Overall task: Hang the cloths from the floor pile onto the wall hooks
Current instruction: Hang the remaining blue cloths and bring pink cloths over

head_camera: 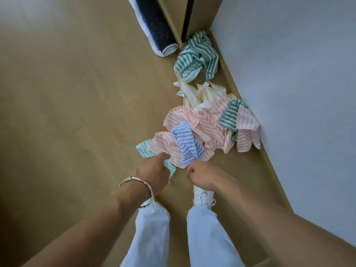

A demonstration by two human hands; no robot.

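A: Where are the cloths?

B: In a loose pile [204,124] on the wooden floor [77,112], along the foot of the white wall [289,74] on the right. Most of it is pink striped cloths [208,120]. A blue cloth [185,143] lies on top at the near end, and a mint cloth [143,149] sticks out at the near left edge.

A: And further off?

B: A cream cloth [200,93] beyond the pink ones, then a dark green cloth [198,54] bunched in the far corner. A small green piece [230,115] lies on the pink ones close to the wall.

A: What is the left hand doing?

B: The left hand [154,170], with a bracelet [138,184] on its wrist, lies over the near part of the mint cloth with its thumb stretched out. Its fingers are hidden underneath, so I cannot tell whether it is gripping.

A: The right hand?

B: The right hand [202,176] is just beside the near edge of the blue cloth, with its thumb and fingers curled in. I cannot tell whether it pinches any cloth.

A: Anything else?

B: A rolled mat [154,26] lies on the floor at the far side, left of the green cloth. Pale trousers [152,228] and a white shoe [203,195] show below the hands.
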